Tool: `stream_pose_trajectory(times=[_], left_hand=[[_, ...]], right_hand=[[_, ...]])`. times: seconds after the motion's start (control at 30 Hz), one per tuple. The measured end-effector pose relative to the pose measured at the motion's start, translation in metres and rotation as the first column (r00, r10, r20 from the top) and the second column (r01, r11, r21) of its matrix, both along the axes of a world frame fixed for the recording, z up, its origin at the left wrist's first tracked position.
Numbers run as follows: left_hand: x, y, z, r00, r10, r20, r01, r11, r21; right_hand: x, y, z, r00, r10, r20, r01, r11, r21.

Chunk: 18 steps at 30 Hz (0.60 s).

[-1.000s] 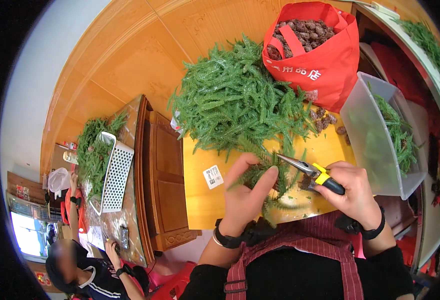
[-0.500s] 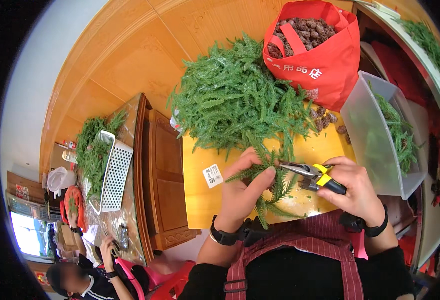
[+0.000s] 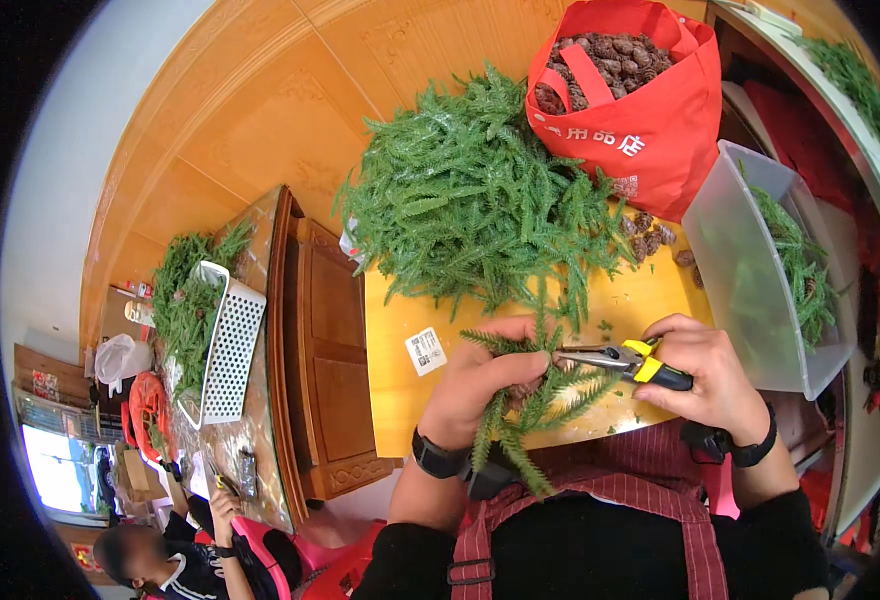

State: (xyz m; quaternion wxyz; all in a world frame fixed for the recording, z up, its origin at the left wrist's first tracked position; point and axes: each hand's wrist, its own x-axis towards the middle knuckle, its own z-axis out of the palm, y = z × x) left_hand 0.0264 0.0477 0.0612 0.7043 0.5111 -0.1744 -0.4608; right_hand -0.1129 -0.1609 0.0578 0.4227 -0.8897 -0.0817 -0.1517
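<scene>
A green artificial pine sprig (image 3: pixel 537 412) is pinched in my left hand (image 3: pixel 470 388), between thumb and fingers, its branches spreading below and right of the thumb. Something brown, perhaps a pine cone, shows partly behind that thumb. My right hand (image 3: pixel 705 378) is closed round the yellow-and-black handles of long-nosed pliers (image 3: pixel 650 369). The jaws point left and their tip meets the sprig beside my left thumb; what they grip there is too small to tell. Just beyond my hands lies a large heap of green pine sprigs (image 3: pixel 470 200).
A red bag (image 3: pixel 640 145) of pine cones stands behind the yellow tabletop (image 3: pixel 397 400); loose cones (image 3: pixel 646 240) lie before it. On the right, a clear plastic bin (image 3: pixel 750 290) holds greenery. Leftward, a white basket (image 3: pixel 237 350) sits near a co-worker's hand (image 3: pixel 222 512).
My left hand has turned the sprig, so its lower branches now point down and left. The pliers have tilted flatter, their tip slightly lower. The co-worker's hands have shifted.
</scene>
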Motion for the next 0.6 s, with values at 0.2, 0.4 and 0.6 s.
stream_pose_trajectory(times=[0.2, 0.4, 0.6], left_hand=[[-0.002, -0.003, -0.008, 0.986, -0.056, -0.16, 0.041, 0.994, -0.1], [0.01, -0.007, 0.001, 0.94, 0.169, 0.296, -0.114, 0.974, -0.196], [-0.02, -0.008, 0.024, -0.052, 0.095, 0.994, -0.357, 0.928, -0.107]], right_hand=[[0.001, 0.001, -0.002, 0.998, -0.02, 0.067, 0.021, 0.999, -0.024], [-0.002, 0.003, -0.003, 0.995, -0.102, -0.004, 0.102, 0.995, -0.024], [-0.005, 0.004, 0.006, 0.98, -0.182, -0.08, 0.18, 0.983, -0.037]])
